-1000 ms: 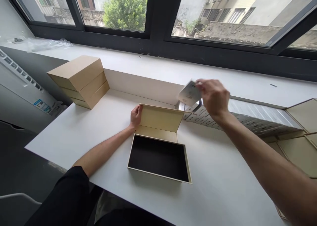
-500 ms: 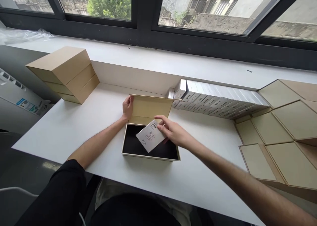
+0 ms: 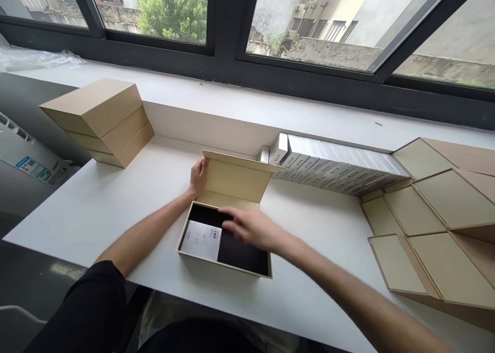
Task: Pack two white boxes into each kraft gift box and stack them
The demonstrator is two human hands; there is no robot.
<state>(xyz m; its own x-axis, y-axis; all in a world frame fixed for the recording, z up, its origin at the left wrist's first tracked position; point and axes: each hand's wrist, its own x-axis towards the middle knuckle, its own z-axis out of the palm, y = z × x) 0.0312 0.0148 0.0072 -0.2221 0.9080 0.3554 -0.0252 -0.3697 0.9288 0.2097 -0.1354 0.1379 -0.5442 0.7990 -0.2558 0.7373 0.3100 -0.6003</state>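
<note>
An open tan box with a black lining sits on the white table in front of me. My left hand grips the left edge of its raised lid. A small white printed carton lies flat in the box's left half. My right hand hovers over the middle of the box, fingers stretched out toward the carton, holding nothing; it is slightly blurred.
Three closed tan boxes are stacked at the far left. A long row of white cartons lies along the sill wall. Several open tan boxes crowd the right side. A plastic sheet lies on the sill.
My right hand carried the white carton from the row into the box, laid it flat at the left, and let it go. The left hand kept hold of the lid.
</note>
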